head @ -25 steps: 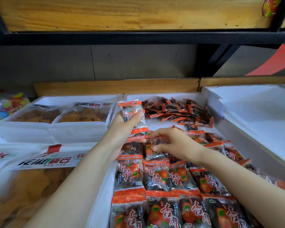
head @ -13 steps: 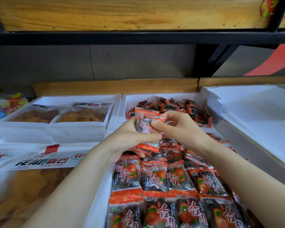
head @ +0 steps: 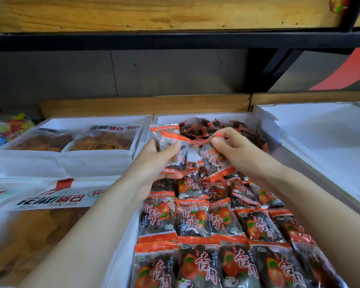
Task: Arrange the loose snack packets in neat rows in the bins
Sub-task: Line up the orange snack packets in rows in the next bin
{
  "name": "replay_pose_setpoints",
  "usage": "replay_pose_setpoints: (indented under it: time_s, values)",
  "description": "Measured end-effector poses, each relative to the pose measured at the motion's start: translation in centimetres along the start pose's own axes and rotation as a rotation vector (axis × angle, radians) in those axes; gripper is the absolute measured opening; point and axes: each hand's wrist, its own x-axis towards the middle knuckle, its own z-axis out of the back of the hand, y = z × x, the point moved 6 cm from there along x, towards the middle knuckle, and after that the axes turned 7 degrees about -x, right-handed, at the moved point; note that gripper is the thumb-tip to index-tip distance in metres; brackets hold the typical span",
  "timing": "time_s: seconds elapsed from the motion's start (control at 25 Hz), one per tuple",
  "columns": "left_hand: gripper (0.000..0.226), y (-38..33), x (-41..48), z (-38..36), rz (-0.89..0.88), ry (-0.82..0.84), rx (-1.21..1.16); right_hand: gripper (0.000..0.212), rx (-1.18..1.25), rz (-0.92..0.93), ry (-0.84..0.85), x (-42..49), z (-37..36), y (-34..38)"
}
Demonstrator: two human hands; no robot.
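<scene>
Top of view: wooden shelf board (head: 154,13), grain visible, sitting on a black metal rail (head: 175,41) that runs the full width. A black upright post (head: 255,69) with a diagonal brace (head: 279,63) drops from the rail right of centre. Behind: flat grey wall (head: 175,75) in panels, thin vertical seam left of centre, shaded under the shelf, and a red-orange curved band (head: 349,75) at far right past the post. Below the wall a light wooden ledge (head: 143,104) runs across in two pieces, joined right of centre; light is soft and even.
</scene>
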Motion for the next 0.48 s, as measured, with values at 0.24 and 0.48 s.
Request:
replay_pose_setpoints:
  time_s: [0.24, 0.48]
  values:
    - [0.044, 0.3, -0.5, -1.8, -0.061, 0.052, 0.083, 0.062, -0.203, 0.219, 0.036, -0.4, -0.4, 1.6]
    - [0.036, -1.0, -0.5, -0.9, -0.225, -0.129, 0.071, 0.063, 0.052, 0.006, -0.002, 0.0, 0.2, -0.1]
